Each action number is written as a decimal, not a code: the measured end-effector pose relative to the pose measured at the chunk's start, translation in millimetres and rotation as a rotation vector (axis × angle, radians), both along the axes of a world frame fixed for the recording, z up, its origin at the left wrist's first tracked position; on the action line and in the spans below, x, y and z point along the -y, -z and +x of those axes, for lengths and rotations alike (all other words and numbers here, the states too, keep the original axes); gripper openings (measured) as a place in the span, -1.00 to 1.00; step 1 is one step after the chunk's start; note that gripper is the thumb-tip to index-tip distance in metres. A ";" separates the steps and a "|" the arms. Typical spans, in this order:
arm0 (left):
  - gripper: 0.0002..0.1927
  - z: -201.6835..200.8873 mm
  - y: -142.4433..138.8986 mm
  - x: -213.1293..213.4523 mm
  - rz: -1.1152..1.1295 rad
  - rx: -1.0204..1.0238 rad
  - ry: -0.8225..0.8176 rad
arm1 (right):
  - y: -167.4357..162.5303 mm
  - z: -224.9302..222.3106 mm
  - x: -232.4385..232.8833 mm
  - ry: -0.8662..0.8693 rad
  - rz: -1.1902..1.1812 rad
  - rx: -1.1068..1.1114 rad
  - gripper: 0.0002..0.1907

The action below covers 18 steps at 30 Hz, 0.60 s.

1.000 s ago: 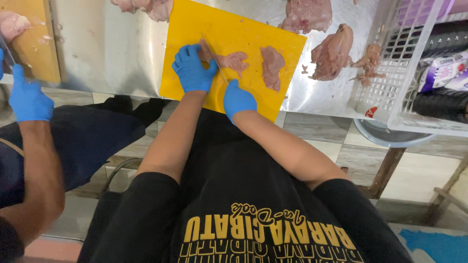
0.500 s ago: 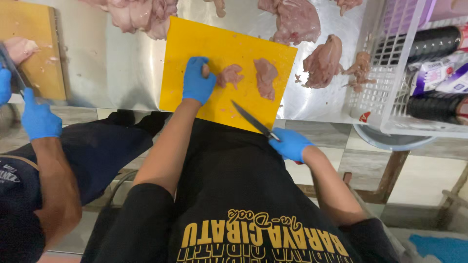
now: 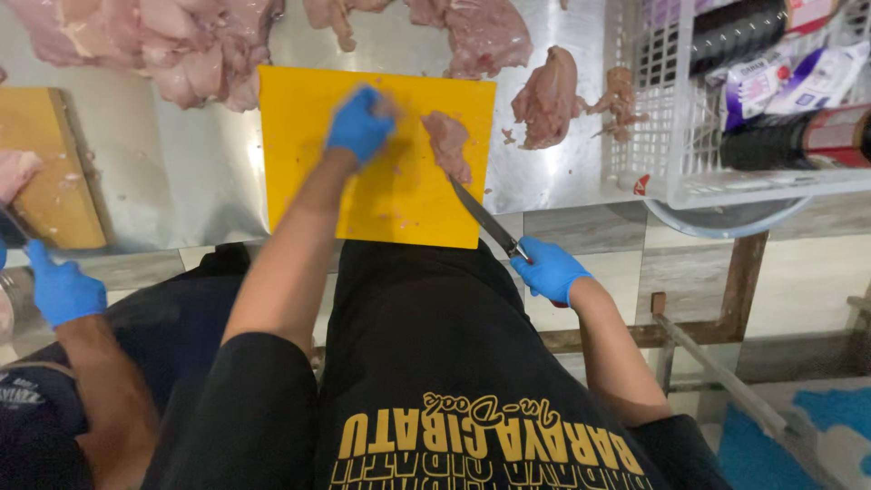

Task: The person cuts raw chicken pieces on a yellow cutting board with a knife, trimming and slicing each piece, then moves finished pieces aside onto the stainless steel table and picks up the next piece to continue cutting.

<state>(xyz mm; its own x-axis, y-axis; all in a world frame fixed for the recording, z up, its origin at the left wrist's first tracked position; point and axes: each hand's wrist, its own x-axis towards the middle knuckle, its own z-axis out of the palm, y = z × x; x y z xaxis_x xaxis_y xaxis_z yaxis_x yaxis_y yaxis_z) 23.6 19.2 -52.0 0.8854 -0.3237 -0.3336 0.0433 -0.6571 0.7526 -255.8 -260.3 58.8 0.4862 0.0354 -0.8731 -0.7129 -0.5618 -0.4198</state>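
- I see my left hand (image 3: 360,124) in a blue glove pressed down on the yellow cutting board (image 3: 381,195); it looks closed over a small bit of raw chicken, though motion blur keeps me from being sure.
- My right hand (image 3: 550,270) is wrapped firmly round the handle of a knife (image 3: 484,219), held low off the board's near right corner, blade angled up toward the chicken piece (image 3: 449,145) lying on the board's right half.
- More raw chicken (image 3: 547,100) lies on the steel table (image 3: 172,181) beyond the board, beside a white basket (image 3: 689,154) of bottles and packets.
- A co-worker's gloved hand (image 3: 60,290) rests at the left, near a wooden board (image 3: 50,172).
- Risks, as I judge them: wet gloves could let the handle slip; the blade tip sits close to the meat and my left fingers; the board overhangs the table edge and might tip.
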 end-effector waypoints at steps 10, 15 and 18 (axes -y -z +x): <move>-0.63 33.7 -44.4 65.2 -0.076 0.482 0.697 | 21.3 -30.2 25.8 0.270 -0.078 0.217 -0.76; -0.62 -4.3 -51.2 74.2 0.208 0.090 0.925 | 27.0 -27.0 24.7 0.390 -0.023 0.271 -0.80; -0.56 -9.6 -47.2 72.4 0.270 0.004 0.992 | 29.9 -25.9 20.7 0.348 -0.046 0.263 -0.75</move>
<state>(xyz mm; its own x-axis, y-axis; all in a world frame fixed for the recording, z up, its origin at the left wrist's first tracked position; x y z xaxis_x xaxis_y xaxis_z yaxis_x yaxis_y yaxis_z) 14.0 -53.2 -4.8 0.2617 -0.8246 -0.5015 -0.6137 -0.5432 0.5729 -281.8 -281.1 28.9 0.6680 -0.2061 -0.7150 -0.7354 -0.3295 -0.5921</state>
